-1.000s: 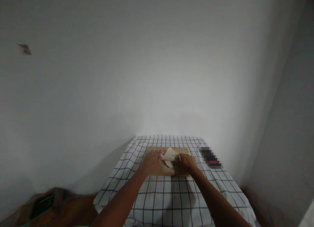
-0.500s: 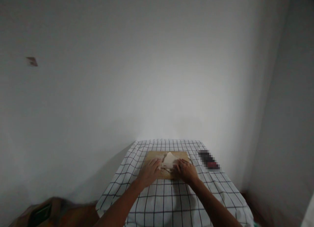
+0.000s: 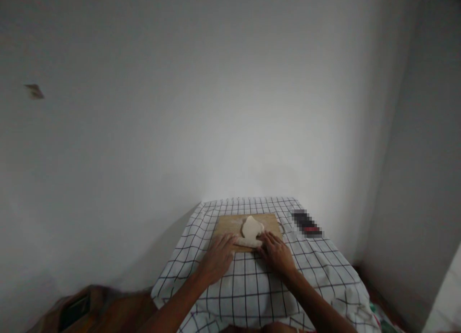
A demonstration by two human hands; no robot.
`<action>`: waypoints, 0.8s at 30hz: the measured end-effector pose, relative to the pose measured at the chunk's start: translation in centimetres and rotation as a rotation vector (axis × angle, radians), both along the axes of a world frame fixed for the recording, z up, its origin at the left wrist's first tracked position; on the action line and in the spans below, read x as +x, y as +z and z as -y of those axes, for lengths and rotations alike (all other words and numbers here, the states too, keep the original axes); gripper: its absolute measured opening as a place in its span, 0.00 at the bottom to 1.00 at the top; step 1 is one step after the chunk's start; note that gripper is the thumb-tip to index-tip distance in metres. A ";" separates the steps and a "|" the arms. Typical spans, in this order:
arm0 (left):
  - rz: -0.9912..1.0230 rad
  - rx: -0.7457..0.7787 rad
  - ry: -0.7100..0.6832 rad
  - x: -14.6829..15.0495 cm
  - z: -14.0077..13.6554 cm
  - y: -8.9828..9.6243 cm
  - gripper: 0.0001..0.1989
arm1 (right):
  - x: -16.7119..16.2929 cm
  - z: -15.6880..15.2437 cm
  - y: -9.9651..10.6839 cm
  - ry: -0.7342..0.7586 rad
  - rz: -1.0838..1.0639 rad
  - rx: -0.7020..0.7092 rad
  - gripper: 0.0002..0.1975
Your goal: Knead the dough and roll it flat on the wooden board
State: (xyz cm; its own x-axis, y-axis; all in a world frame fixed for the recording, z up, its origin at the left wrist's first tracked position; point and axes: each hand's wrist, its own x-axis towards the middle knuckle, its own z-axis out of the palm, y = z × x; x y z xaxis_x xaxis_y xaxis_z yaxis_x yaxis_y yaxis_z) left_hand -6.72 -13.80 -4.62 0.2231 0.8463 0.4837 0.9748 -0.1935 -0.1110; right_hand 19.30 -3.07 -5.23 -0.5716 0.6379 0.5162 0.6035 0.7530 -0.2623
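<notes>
Left hand (image 3: 218,258): fingers stretched out over the left end of the pin; whether they are clamped on it, I cannot tell.
Right hand (image 3: 278,257): fingers laid over the pin's right end, held close to one another and pointing away from the body; their grip, too, cannot be told. The tips lie near the dough.
Pin (image 3: 248,242): a pale rod lying crosswise between the hands, toward the near edge of the board.
Dough (image 3: 251,226): a pale, flat, uneven piece on the board, on the far side of the pin; its near part meets the pin around the middle.
Board (image 3: 226,223): wooden, flat on the surface, with a dark loop (image 3: 283,229) at its right side.
Surface (image 3: 248,280): covered by a white cloth with a black grid, wrinkled toward the near right corner.
Right of board: a dark item with some red (image 3: 308,223), pixelated, on the cloth, well apart from the hands.
Wall (image 3: 230,107): pale and plain, with a small brownish patch (image 3: 34,91) at far left.
Lower left: a brown box-like thing (image 3: 95,304) with a dark opening.
</notes>
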 end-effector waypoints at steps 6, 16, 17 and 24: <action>0.034 -0.019 0.029 0.9 -1.5 0.6 0.25 | -0.4 -1.1 1.0 -0.054 0.084 0.018 0.27; 0.094 -0.081 0.108 1.0 -6.5 1.5 0.25 | -2.6 -5.0 3.6 -0.176 0.161 -0.031 0.25; 0.093 -0.102 0.108 0.9 -7.0 1.7 0.25 | -2.8 -5.5 3.8 -0.175 0.161 -0.030 0.24; 0.021 -0.147 0.144 0.0 -10.5 2.9 0.23 | -3.9 -9.0 4.5 -0.139 0.206 -0.056 0.22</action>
